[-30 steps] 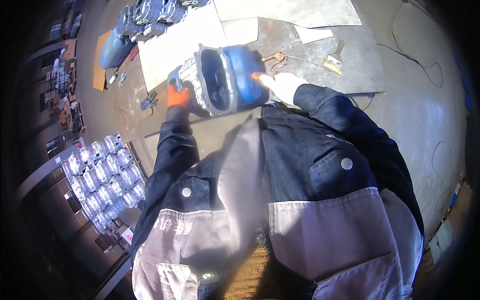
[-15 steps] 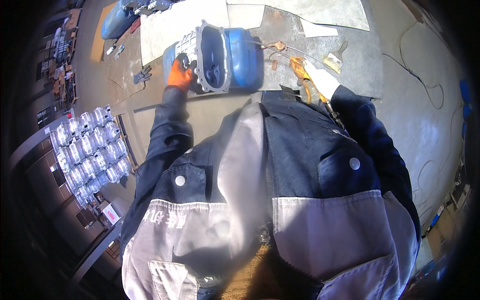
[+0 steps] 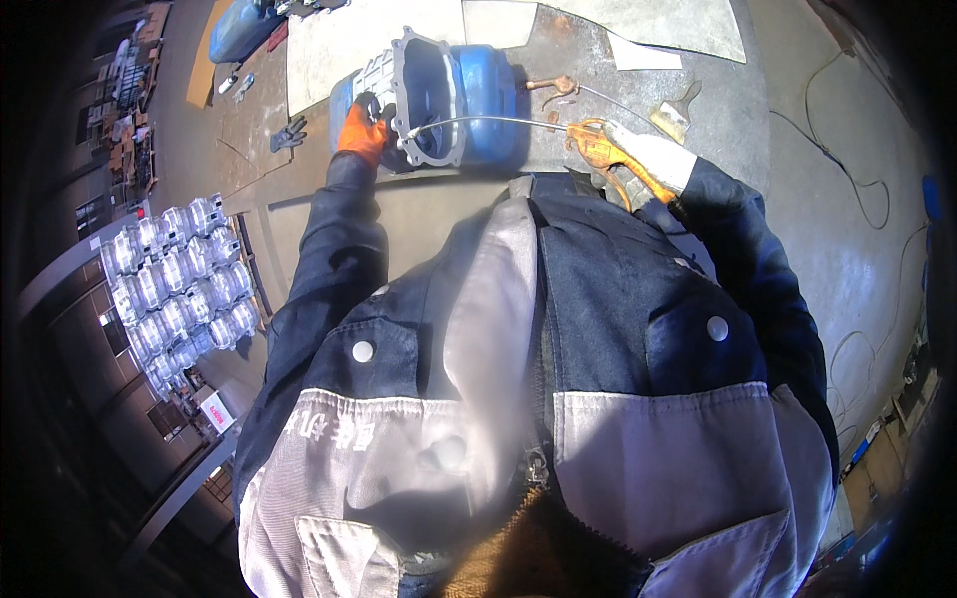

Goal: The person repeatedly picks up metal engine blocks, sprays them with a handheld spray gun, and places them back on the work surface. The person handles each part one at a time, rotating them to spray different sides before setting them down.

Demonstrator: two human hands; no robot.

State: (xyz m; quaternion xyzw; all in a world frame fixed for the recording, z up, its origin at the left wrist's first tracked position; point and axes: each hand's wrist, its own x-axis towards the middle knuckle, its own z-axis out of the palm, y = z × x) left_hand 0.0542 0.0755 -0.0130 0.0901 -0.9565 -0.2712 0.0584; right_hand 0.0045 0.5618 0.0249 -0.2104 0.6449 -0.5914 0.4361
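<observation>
A grey cast metal housing [image 3: 451, 100] with a scalloped bolt flange leans on a blue plastic drum [image 3: 490, 95], its wide opening turned to the right. My left hand [image 3: 363, 135], in an orange glove with dark fingers, is closed on the housing's left side. My right hand [image 3: 648, 154], white-gloved, grips a yellow-orange air blow gun [image 3: 601, 151]. The gun's long thin nozzle [image 3: 498, 121] crosses in front of the opening, and its tip is at the flange's lower left edge. Whether the tip touches the metal I cannot tell.
On the bench lie a brush [image 3: 678, 112], a brownish second blow gun [image 3: 558, 86] with a thin rod and a dark grey glove [image 3: 289, 134]. Another blue drum [image 3: 239, 32] lies far left. Shiny castings [image 3: 179, 284] stand stacked at left; a hose [image 3: 847, 169] trails over the floor at right.
My right hand has turned the blow gun, and its nozzle has swung left, across the housing's opening to the flange. My left hand stays on the housing.
</observation>
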